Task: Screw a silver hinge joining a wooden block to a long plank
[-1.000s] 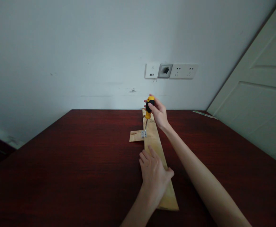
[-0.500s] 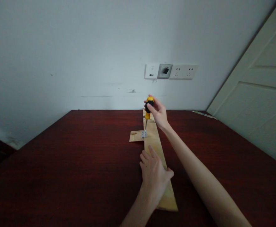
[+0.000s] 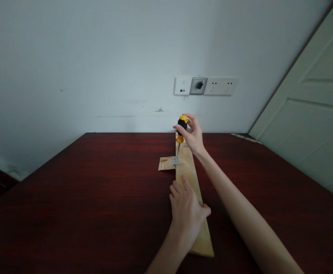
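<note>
A long pale wooden board lies lengthwise on the dark red table, with a small wooden piece beside it on the left. A small metal bracket joins the two. My right hand grips the yellow and black handle of a screwdriver, held upright with its tip on the bracket. My left hand lies flat on the near part of the board, fingers spread, pressing it down.
The table's far edge meets a white wall with a row of sockets and a switch. A pale door stands at the right. A thin strip lies at the table's far right corner.
My right hand has shifted its fingers round the screwdriver handle, which now leans slightly. The board and small piece sit a little further right in view. My left hand stays put.
</note>
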{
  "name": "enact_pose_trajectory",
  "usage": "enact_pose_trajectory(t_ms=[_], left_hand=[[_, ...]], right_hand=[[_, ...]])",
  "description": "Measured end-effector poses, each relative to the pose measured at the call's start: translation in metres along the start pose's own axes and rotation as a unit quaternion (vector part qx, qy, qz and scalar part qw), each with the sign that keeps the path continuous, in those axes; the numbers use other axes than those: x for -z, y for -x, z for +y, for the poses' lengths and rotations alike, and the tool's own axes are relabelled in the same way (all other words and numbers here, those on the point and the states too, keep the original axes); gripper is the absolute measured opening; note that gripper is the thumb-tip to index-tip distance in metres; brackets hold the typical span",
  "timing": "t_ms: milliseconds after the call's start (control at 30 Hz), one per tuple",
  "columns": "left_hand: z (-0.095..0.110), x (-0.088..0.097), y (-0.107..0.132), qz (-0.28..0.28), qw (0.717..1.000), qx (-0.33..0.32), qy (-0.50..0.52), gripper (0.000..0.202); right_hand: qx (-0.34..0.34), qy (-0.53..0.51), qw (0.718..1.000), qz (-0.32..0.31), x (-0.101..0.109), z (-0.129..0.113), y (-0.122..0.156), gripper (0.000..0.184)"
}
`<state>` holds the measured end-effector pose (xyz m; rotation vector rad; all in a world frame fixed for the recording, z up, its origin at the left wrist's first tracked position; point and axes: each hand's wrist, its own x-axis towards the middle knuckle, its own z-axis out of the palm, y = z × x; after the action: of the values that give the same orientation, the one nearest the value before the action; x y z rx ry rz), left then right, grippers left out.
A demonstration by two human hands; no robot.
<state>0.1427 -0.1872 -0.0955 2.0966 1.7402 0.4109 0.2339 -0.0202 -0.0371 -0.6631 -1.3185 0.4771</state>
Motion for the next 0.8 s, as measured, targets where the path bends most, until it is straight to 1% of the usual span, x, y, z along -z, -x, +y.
enact_pose_trajectory(t_ms=[233, 400, 733, 800], left_hand=[[0.0, 0.0, 0.0, 0.005, 1.0, -0.004, -0.006, 0.09], [0.001, 0.001, 0.001, 0.016, 1.0, -0.004, -0.012, 0.087], [0.0, -0.003, 0.002, 0.047, 0.999, -0.013, -0.019, 0.087], [-0.001, -0.004, 0.002, 0.049, 0.999, -0.018, -0.016, 0.086]], right_hand=[[0.017, 0.037, 0.999, -0.02, -0.002, -0.008, 0.003, 0.035], [0.036, 0.054, 0.998, 0.009, -0.003, -0.012, 0.004, 0.039], [0.058, 0.028, 0.996, 0.055, -0.005, -0.02, 0.001, 0.042], [0.052, 0.031, 0.997, 0.056, -0.005, -0.02, 0.002, 0.041]])
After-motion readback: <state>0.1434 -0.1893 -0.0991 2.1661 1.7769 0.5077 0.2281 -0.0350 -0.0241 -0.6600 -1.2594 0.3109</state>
